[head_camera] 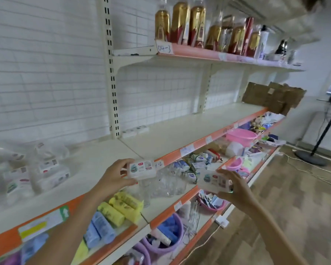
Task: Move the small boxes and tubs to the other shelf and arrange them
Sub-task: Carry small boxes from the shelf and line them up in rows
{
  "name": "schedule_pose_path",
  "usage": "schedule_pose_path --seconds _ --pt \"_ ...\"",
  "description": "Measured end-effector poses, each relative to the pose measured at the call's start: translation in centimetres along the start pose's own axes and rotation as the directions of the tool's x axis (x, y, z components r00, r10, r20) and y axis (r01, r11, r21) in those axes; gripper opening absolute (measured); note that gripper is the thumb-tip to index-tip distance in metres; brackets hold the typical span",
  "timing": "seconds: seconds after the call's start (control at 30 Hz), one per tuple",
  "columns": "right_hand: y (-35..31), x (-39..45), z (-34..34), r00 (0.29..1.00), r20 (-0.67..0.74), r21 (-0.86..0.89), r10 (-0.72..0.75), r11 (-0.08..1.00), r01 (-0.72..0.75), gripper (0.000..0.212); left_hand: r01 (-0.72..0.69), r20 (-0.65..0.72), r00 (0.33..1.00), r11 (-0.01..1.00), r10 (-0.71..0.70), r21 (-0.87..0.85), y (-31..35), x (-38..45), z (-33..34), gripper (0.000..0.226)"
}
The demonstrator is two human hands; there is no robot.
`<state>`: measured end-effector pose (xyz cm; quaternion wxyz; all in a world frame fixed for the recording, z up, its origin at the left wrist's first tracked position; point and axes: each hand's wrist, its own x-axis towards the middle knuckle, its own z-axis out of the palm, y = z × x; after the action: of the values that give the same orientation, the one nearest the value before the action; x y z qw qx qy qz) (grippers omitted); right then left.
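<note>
One small box (141,169) is pinched in the left hand (113,178) at the middle shelf (180,131) near edge and another box (214,181) gripped in the right hand (235,190) further right, so either could easily get dropped onto the lower shelves if loosely held.

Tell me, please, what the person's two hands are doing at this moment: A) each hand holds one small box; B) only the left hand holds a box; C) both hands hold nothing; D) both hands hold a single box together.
A: the left hand grips one small box over the shelf edge, and the right hand grips a second box, apart from the first.
</note>
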<state>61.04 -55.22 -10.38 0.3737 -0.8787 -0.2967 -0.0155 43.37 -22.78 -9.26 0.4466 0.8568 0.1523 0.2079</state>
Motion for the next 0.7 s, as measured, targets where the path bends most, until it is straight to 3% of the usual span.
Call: schedule_pose_path --seconds 0.33,0.7 --pt "5.6 11.8 -2.1 0.997 0.068 -0.020 -0.036 0.999 0.037 0.073 -0.019 0.022 1.000 0.997 0.017 0.073 1.3 12.9 8.0 0.063" --pt "10.9 28.6 -3.8 0.980 0.159 -0.036 -0.120 0.991 0.128 0.074 0.064 -0.035 0.998 0.990 -0.060 0.129 1.7 27.7 12.7 0.066"
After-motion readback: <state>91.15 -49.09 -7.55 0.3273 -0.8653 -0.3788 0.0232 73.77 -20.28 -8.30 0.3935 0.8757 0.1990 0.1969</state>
